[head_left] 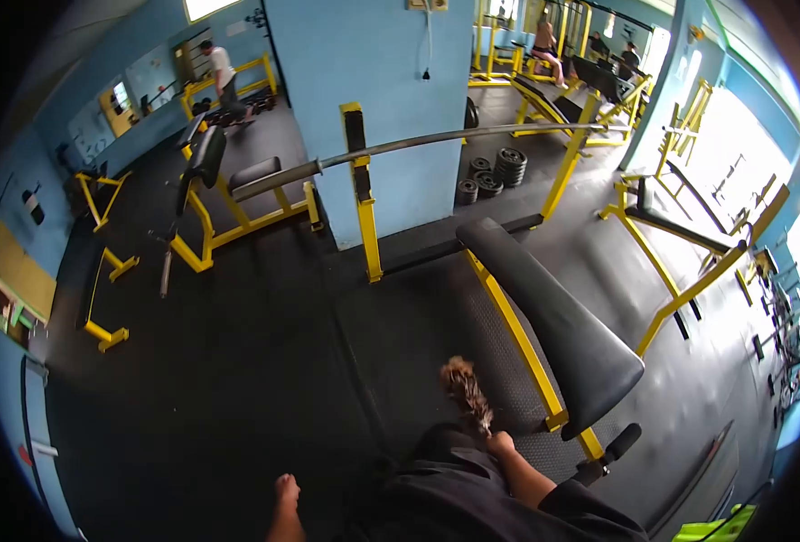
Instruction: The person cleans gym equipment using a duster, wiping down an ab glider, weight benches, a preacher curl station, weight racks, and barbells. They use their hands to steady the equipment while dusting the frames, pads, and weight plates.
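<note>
My right hand (501, 443) is closed round the handle of a feather duster (466, 393). Its brown feathers point forward, above the black floor and left of the bench. The black padded bench (553, 325) on a yellow frame stands just beyond that hand. Low in the view, my left hand (287, 489) hangs over the floor with its fingers curled, and nothing shows in it. A long barbell bar (454, 135) rests across the yellow uprights at the head of the bench.
Weight plates (510, 166) are stacked by the blue pillar (377, 72). A padded yellow machine (205, 163) stands left, another bench (680, 226) right. A person in a white top (222, 72) is at the back left; others are at the back right. Dumbbells line the right side.
</note>
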Motion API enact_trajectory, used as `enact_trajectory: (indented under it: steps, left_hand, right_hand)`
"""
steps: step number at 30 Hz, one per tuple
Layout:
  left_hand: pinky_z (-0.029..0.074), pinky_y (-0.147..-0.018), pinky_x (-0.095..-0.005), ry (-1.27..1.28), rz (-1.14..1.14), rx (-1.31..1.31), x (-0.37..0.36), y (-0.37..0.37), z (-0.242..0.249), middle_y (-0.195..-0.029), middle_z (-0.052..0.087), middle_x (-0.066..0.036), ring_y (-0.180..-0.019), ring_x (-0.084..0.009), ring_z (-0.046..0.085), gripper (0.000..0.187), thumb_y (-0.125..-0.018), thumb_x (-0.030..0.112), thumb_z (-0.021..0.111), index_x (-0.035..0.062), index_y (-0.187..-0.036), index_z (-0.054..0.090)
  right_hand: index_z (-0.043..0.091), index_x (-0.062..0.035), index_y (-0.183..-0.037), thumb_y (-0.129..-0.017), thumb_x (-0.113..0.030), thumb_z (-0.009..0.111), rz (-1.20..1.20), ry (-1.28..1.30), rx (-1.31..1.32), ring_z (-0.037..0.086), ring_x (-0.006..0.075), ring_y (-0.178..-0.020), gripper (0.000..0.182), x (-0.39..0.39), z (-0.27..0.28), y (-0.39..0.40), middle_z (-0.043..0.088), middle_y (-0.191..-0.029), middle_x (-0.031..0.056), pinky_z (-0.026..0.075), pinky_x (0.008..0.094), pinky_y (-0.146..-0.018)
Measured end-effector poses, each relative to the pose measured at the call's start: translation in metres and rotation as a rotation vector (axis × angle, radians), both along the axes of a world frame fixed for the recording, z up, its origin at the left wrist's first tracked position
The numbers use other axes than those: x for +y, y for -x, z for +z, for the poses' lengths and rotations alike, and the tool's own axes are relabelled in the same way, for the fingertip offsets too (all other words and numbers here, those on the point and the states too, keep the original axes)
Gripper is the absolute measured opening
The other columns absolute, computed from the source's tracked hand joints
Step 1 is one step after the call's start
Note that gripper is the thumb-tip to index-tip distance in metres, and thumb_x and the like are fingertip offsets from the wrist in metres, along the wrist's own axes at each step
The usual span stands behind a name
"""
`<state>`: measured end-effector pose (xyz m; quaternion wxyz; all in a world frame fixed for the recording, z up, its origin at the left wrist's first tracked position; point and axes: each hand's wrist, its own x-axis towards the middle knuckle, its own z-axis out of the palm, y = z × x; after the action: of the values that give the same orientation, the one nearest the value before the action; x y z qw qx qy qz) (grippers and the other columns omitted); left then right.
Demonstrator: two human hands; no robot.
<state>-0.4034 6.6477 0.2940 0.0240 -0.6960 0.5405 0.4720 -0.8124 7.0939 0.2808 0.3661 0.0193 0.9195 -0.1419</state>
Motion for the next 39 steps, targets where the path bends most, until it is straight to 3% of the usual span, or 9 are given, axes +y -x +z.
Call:
enact_trajectory:
  steps: [5, 13, 16, 19, 21, 25, 29, 34, 39]
  left_hand:
    - [0.052, -0.078, -0.0297, 0.127, -0.015, 0.357, -0.130, 0.152, 0.011, -0.118, 0.064, -0.011, -0.092, -0.0176, 0.063, 0.044, -0.097, 0.018, 0.055, 0.0033, -0.138, 0.048]
    - [0.048, -0.098, -0.0360, 0.437, -0.594, 0.678, -0.204, 0.459, 0.151, -0.131, 0.056, -0.019, -0.118, -0.0255, 0.059, 0.042, -0.097, 0.018, 0.060, 0.0029, -0.135, 0.050]
    - [0.050, -0.086, -0.0350, 0.766, -0.805, 0.605, -0.259, 0.542, 0.210, -0.126, 0.055, -0.016, -0.097, -0.0227, 0.058, 0.050, -0.091, 0.017, 0.065, 0.0049, -0.136, 0.048]
    - [0.042, -0.102, -0.0431, 1.083, -0.974, 0.502, -0.289, 0.614, 0.294, -0.135, 0.047, -0.019, -0.121, -0.0342, 0.049, 0.051, -0.090, 0.013, 0.063, 0.0067, -0.137, 0.046]
    - [0.035, -0.109, -0.0468, 1.213, -1.069, 0.409, -0.312, 0.651, 0.320, -0.138, 0.045, -0.021, -0.131, -0.0378, 0.041, 0.060, -0.089, 0.015, 0.064, 0.0081, -0.143, 0.038]
    - [0.032, -0.111, -0.0487, 1.201, -1.177, 0.297, -0.335, 0.712, 0.329, -0.138, 0.046, -0.022, -0.133, -0.0392, 0.039, 0.071, -0.087, 0.020, 0.069, 0.0100, -0.147, 0.032]
    - [0.035, -0.104, -0.0506, 1.056, -1.249, 0.056, -0.343, 0.754, 0.308, -0.133, 0.051, -0.020, -0.124, -0.0383, 0.048, 0.075, -0.082, 0.028, 0.075, 0.0108, -0.142, 0.034]
    - [0.039, -0.099, -0.0499, 1.146, -1.351, 0.109, -0.360, 0.754, 0.307, -0.125, 0.057, -0.020, -0.115, -0.0399, 0.054, 0.077, -0.078, 0.036, 0.079, 0.0109, -0.138, 0.038]
    - [0.050, -0.089, -0.0479, 0.928, -1.466, 0.076, -0.374, 0.766, 0.325, -0.120, 0.062, -0.023, -0.107, -0.0424, 0.061, 0.089, -0.070, 0.051, 0.081, 0.0108, -0.137, 0.040]
  right_hand:
    - [0.071, -0.0018, -0.103, -0.089, -0.031, 0.060, -0.197, 0.358, 0.181, 0.069, 0.0307, -0.089, 0.034, -0.077, 0.026, 0.030, 0.071, -0.092, 0.0185, 0.052, 0.0393, -0.081]
    - [0.069, -0.0020, -0.101, -0.092, -0.026, 0.056, -0.050, 0.437, 0.172, 0.069, 0.0293, -0.082, 0.029, -0.262, 0.017, 0.197, 0.070, -0.085, 0.0181, 0.051, 0.0394, -0.076]
    - [0.067, -0.0031, -0.109, -0.092, -0.024, 0.052, -0.016, 0.526, 0.013, 0.066, 0.0395, -0.096, 0.031, -0.342, 0.065, 0.271, 0.068, -0.099, 0.0236, 0.051, 0.0460, -0.082]
    - [0.066, -0.0014, -0.109, -0.096, -0.024, 0.050, -0.047, 0.745, 0.164, 0.068, 0.0377, -0.089, 0.031, -0.403, 0.110, 0.322, 0.068, -0.092, 0.0237, 0.051, 0.0438, -0.077]
    - [0.065, -0.0014, -0.113, -0.098, -0.023, 0.051, -0.304, 0.848, 0.182, 0.065, 0.0254, -0.071, 0.030, -0.425, 0.142, 0.338, 0.066, -0.079, 0.0173, 0.050, 0.0377, -0.068]
    - [0.062, -0.0021, -0.121, -0.097, -0.017, 0.054, -0.274, 0.921, 0.209, 0.055, 0.0122, -0.062, 0.030, -0.432, 0.136, 0.343, 0.060, -0.072, 0.0111, 0.046, 0.0281, -0.062]
    - [0.062, -0.0034, -0.122, -0.097, -0.020, 0.055, -0.329, 0.976, 0.106, 0.062, 0.0172, -0.066, 0.031, -0.436, 0.119, 0.356, 0.065, -0.076, 0.0139, 0.048, 0.0302, -0.065]
    - [0.066, -0.0021, -0.116, -0.094, -0.025, 0.052, -0.109, 0.479, 0.026, 0.068, 0.0370, -0.094, 0.035, -0.451, 0.005, 0.374, 0.070, -0.099, 0.0223, 0.054, 0.0417, -0.081]
    - [0.070, -0.0067, -0.108, -0.087, -0.017, 0.054, -0.010, 0.204, -0.114, 0.066, 0.0358, -0.107, 0.028, -0.486, -0.013, 0.382, 0.069, -0.112, 0.0188, 0.053, 0.0438, -0.092]
